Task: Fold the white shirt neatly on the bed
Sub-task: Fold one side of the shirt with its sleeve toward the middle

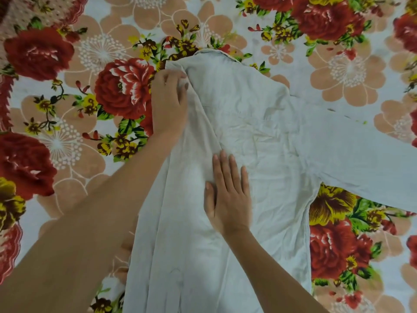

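Observation:
The white shirt [266,132] lies spread on the bed, collar at the far end and one long sleeve stretched out to the right. Its left side is folded in over the body as a long loose flap. My left hand [169,102] pinches the fabric at the left shoulder, just below the collar. Flat on the middle of the shirt rests my right hand [229,195], fingers together and pressing beside the folded flap. The left sleeve is hidden under the fold.
The bed is covered by a sheet [67,123] printed with large red roses and peach flowers, visible all around the shirt. The outstretched sleeve [365,159] runs toward the right edge of the view.

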